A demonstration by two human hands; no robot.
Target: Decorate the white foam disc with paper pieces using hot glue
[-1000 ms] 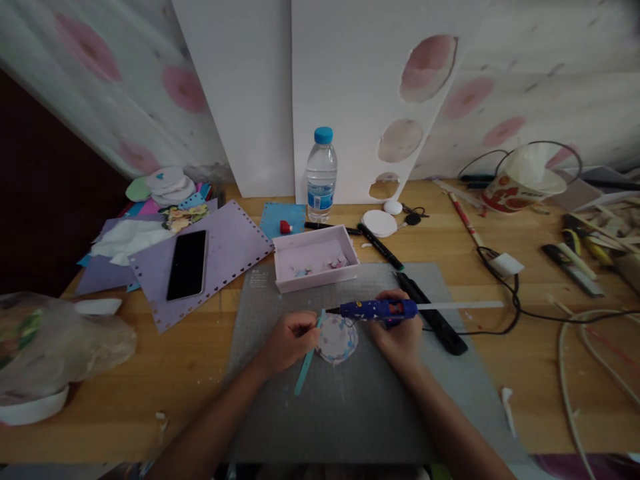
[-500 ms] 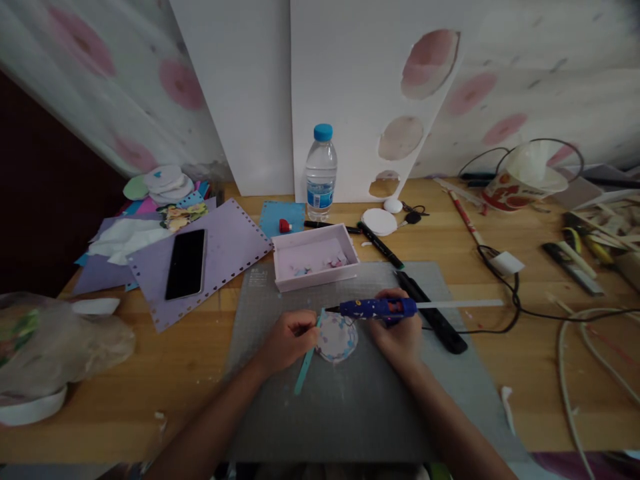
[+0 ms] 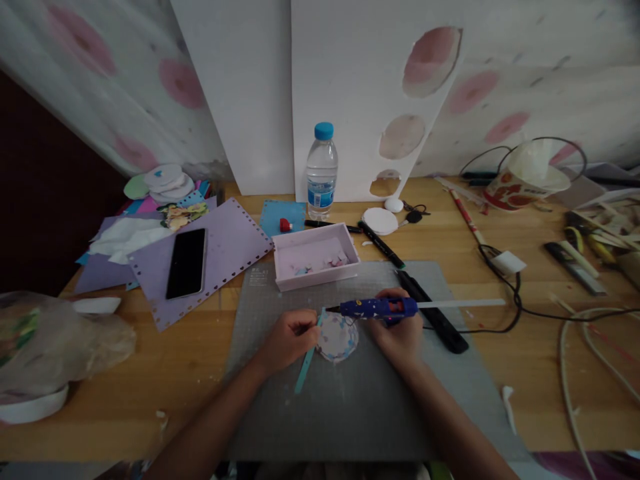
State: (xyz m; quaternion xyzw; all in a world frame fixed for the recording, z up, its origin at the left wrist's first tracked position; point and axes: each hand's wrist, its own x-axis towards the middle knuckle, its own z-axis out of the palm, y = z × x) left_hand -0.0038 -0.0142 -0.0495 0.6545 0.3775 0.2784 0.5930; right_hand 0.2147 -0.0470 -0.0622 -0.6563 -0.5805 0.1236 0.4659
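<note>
My left hand (image 3: 295,337) is closed on a narrow teal strip (image 3: 306,370), which slants down toward me over the grey cutting mat (image 3: 320,420). Beside the strip, on its right, lies a round white disc (image 3: 337,339) with blue and pink bits around its rim. My right hand (image 3: 400,333) is wrapped round a dark blue glue gun (image 3: 375,307). The gun's black nozzle points left and is at the strip's upper end, above the disc; whether it touches cannot be told. A long white glue stick (image 3: 463,303) juts from the gun's back.
Behind my hands stands a pink open box (image 3: 317,257) with small scraps, then a water bottle (image 3: 321,173). A black cutter (image 3: 435,317) lies beside my right hand. A phone (image 3: 187,263) rests on purple paper at left; cables (image 3: 517,293) run across the right side.
</note>
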